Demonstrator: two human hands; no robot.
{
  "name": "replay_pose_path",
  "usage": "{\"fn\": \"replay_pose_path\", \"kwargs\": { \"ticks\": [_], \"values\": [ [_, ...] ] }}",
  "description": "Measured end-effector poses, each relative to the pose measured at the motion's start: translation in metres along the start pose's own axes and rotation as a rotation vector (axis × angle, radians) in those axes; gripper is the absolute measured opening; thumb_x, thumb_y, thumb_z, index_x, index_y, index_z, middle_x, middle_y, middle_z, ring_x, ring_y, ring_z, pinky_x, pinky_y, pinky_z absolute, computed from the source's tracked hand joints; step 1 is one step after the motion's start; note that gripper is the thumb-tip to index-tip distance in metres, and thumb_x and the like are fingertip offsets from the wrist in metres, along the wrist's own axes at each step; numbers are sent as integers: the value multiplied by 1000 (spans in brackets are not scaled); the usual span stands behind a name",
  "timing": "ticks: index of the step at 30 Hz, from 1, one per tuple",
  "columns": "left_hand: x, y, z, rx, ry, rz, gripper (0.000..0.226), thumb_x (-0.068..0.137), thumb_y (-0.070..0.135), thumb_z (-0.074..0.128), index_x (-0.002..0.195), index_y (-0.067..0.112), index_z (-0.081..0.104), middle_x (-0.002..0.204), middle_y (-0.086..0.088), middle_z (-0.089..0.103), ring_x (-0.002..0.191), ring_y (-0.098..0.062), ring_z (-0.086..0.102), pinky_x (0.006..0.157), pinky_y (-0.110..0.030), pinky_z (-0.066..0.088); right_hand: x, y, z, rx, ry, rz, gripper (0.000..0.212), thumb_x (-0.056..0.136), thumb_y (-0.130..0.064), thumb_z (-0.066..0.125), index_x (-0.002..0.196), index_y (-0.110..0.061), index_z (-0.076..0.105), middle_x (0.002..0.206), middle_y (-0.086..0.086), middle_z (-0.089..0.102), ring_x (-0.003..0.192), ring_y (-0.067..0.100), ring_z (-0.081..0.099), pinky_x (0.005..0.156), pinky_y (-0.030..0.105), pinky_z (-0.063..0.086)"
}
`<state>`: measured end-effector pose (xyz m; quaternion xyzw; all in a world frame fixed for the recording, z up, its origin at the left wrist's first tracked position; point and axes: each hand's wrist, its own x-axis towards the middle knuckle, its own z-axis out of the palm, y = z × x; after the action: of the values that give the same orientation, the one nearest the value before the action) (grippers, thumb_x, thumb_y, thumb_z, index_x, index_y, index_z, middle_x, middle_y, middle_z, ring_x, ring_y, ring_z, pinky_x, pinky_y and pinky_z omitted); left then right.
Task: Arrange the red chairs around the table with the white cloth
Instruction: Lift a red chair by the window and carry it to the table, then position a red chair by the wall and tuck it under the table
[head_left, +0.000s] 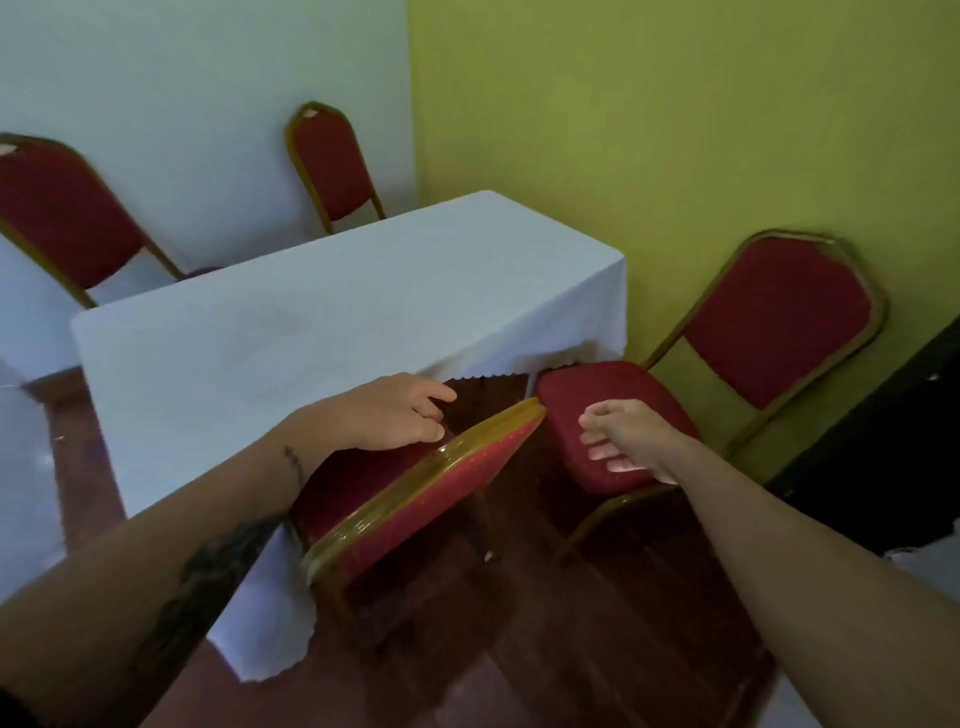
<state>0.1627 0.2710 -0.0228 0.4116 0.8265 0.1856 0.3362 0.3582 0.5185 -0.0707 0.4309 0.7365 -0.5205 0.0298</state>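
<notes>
A table under a white cloth (322, 312) fills the middle of the view. Right below me a red chair (431, 493) with a gold frame stands at the table's near side, its back towards me. My left hand (395, 413) hovers just past the top of that back, fingers loosely spread, holding nothing. My right hand (631, 439) is open over the seat of a second red chair (779, 317) at the table's right end. Two more red chairs (332, 161) (62, 213) stand at the far side.
A green wall (675, 130) runs close behind the right-end chair. A pale wall (182, 78) is behind the far chairs. The floor (597, 623) is dark red-brown wood. Something dark (893, 441) lies along the right edge.
</notes>
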Motion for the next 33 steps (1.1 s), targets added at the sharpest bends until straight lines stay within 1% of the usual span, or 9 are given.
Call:
{"fn": "replay_pose_path", "kwargs": {
  "ticks": [4, 8, 11, 14, 17, 20, 23, 26, 33],
  "values": [
    [56, 66, -3, -14, 61, 173, 50, 96, 17, 57, 145, 27, 53, 136, 7, 64, 122, -11, 59, 100, -24, 41, 5, 19, -58, 7, 125, 8, 32, 101, -24, 63, 132, -18, 61, 111, 8, 74, 84, 17, 66, 72, 31, 51],
    [114, 140, 17, 3, 3, 297, 46, 96, 11, 57, 141, 25, 57, 126, 4, 71, 112, -10, 65, 90, -18, 46, 5, 53, -121, 35, 195, 83, 36, 102, -22, 60, 137, -16, 58, 109, 6, 72, 84, 16, 65, 71, 32, 49],
    [172, 194, 37, 44, -38, 368, 45, 96, 10, 56, 139, 24, 59, 119, 7, 73, 105, -7, 68, 100, -30, 52, 15, 76, -177, 60, 252, 126, 39, 103, -21, 58, 142, -15, 53, 108, 5, 69, 84, 15, 63, 67, 28, 47],
    [225, 250, 57, 60, -44, 410, 44, 97, 9, 55, 139, 20, 59, 118, 6, 73, 105, -8, 68, 96, -28, 52, 36, 95, -238, 93, 309, 155, 41, 103, -18, 58, 143, -13, 51, 108, 6, 67, 86, 17, 61, 67, 29, 45],
    [278, 310, 76, 110, -21, 450, 40, 100, 16, 50, 139, 20, 59, 122, 3, 72, 105, -10, 66, 91, -25, 50, 64, 110, -300, 104, 355, 161, 43, 103, -19, 57, 145, -14, 51, 122, 8, 61, 103, 20, 60, 73, 28, 47],
    [316, 353, 82, 182, 29, 446, 40, 103, 23, 44, 140, 20, 58, 124, -2, 68, 98, -14, 62, 86, -32, 50, 83, 112, -344, 104, 366, 189, 49, 103, -16, 58, 150, -14, 47, 146, 9, 50, 132, 26, 51, 95, 36, 51],
    [362, 398, 92, 194, 153, 386, 44, 101, 27, 44, 142, 18, 57, 132, -7, 67, 114, -25, 64, 92, -32, 49, 107, 111, -395, 71, 418, 171, 56, 103, -11, 56, 156, -12, 40, 153, 10, 45, 136, 26, 47, 101, 36, 45],
    [401, 433, 100, 179, 207, 317, 48, 97, 34, 47, 142, 20, 55, 131, -9, 67, 119, -30, 62, 98, -38, 50, 135, 109, -436, 67, 433, 164, 60, 102, -11, 55, 158, -12, 36, 136, 7, 50, 115, 20, 50, 92, 34, 45],
    [490, 481, 109, 208, 190, 307, 75, 94, 48, 48, 160, 23, 23, 160, -19, 27, 139, -41, 40, 112, -52, 39, 199, 108, -491, 34, 462, 193, 59, 97, -12, 56, 153, -18, 38, 125, 3, 57, 115, 24, 56, 90, 37, 48]
  ]
}}
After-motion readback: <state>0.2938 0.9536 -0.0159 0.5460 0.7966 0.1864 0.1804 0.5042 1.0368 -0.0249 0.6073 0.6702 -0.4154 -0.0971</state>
